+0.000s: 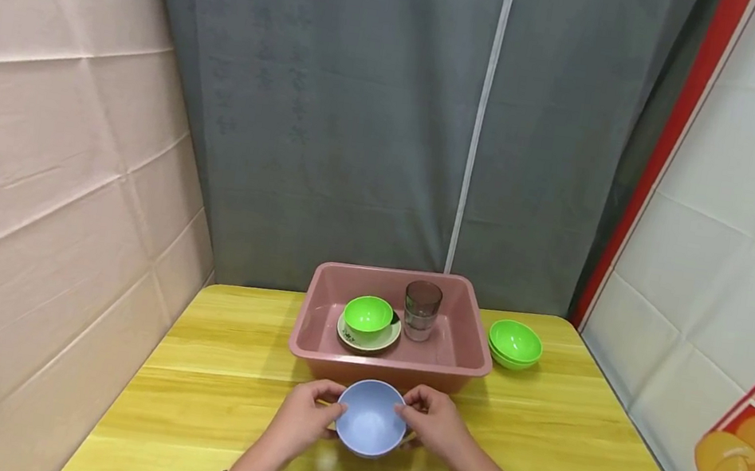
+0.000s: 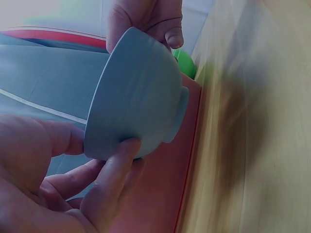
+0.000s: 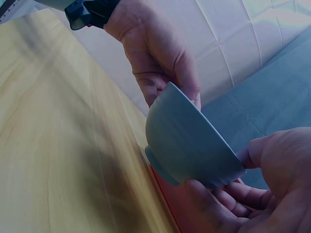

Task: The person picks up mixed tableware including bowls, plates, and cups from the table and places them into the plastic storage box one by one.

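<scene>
A light blue bowl [image 1: 371,418] is held up off the table in front of the pink basin, tilted so its inside faces the head camera. My left hand [image 1: 311,411] pinches its left rim, thumb at the edge and fingers beneath. On the opposite side my right hand [image 1: 433,419] grips the rim the same way. Both wrist views show the bowl's outer wall and foot ring, with the left hand's fingers [image 2: 116,177] against the outside. In the right wrist view the right thumb lies at the rim of the bowl [image 3: 189,141].
Behind the bowl stands a pink basin [image 1: 324,357]. It contains a green bowl [image 1: 369,314] on a white patterned plate [image 1: 370,341], and a dark-tinted glass [image 1: 421,310]. Stacked green bowls [image 1: 515,343] sit right of it on the wooden table [image 1: 195,395]. A grey curtain [image 1: 336,117] hangs behind.
</scene>
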Demonstrator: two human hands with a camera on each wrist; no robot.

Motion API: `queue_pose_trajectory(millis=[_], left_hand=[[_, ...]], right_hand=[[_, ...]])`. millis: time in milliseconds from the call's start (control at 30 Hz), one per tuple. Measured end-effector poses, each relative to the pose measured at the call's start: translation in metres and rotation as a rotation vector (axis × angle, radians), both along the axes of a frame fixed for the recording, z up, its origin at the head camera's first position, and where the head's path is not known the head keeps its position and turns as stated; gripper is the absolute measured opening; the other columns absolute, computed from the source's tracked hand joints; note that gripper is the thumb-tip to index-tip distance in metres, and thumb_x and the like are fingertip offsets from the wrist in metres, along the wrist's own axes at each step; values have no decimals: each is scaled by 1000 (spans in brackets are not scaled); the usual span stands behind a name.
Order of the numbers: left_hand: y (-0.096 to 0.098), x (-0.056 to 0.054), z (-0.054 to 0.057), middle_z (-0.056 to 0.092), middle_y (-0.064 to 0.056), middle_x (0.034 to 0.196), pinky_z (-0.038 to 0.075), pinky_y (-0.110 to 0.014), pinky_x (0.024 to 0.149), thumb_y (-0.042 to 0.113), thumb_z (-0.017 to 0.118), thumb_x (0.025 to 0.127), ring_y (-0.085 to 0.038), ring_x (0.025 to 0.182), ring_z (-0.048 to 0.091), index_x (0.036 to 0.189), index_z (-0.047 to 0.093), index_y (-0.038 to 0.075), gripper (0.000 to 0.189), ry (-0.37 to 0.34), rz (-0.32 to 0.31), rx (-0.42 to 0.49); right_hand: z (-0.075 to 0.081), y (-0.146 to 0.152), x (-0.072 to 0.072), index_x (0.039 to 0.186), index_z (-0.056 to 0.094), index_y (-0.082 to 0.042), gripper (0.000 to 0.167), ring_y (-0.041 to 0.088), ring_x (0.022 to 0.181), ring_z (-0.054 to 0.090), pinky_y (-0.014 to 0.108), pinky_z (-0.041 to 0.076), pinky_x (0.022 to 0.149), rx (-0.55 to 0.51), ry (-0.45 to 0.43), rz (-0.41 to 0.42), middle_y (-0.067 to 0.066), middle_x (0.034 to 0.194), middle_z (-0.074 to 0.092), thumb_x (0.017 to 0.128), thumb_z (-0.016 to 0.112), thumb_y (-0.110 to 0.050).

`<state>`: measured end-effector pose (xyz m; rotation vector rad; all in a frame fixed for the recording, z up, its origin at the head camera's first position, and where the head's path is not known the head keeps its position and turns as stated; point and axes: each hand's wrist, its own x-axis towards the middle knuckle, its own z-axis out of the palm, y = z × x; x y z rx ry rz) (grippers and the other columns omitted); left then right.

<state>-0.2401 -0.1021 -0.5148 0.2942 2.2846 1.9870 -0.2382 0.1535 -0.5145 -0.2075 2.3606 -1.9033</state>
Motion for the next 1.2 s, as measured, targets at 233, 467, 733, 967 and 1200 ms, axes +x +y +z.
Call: queue_pose_trajectory(millis=[233,467,733,967,1200], left_hand=[[-5,0,3,69,-13,105,69,-44,71,-1,73,99,-23,89,73,123,71,-14,27,-8,-21,0],[-13,-3,10,68,-14,105,69,-43,72,0,72,99,-22,88,72,123,72,-11,26,-16,-62,-37],[-25,-9,36,72,-15,111,69,-44,73,4,72,101,-26,99,74,127,73,-7,28,6,-55,-85],[-35,-15,63,73,-15,112,69,-44,74,8,73,104,-28,100,76,127,74,-1,26,54,-35,-144],[-40,-33,86,73,-12,112,69,-46,78,7,72,103,-27,99,74,126,76,1,24,60,9,-193]], right_hand=[[1,6,-1,109,66,5,20,24,75,69,55,67,66,25,1,61,7,89,64,106,73,-13],[1,16,1,110,67,5,21,31,83,74,51,67,68,8,20,103,12,95,69,109,70,-15],[-6,33,5,107,67,7,19,32,89,75,48,67,77,83,58,114,12,97,72,108,70,-12],[-10,41,10,108,70,1,20,25,82,67,30,58,67,206,70,95,5,90,69,106,74,-19],[-17,45,13,108,71,-3,17,20,78,64,27,52,64,229,67,91,2,87,67,106,74,-20]])
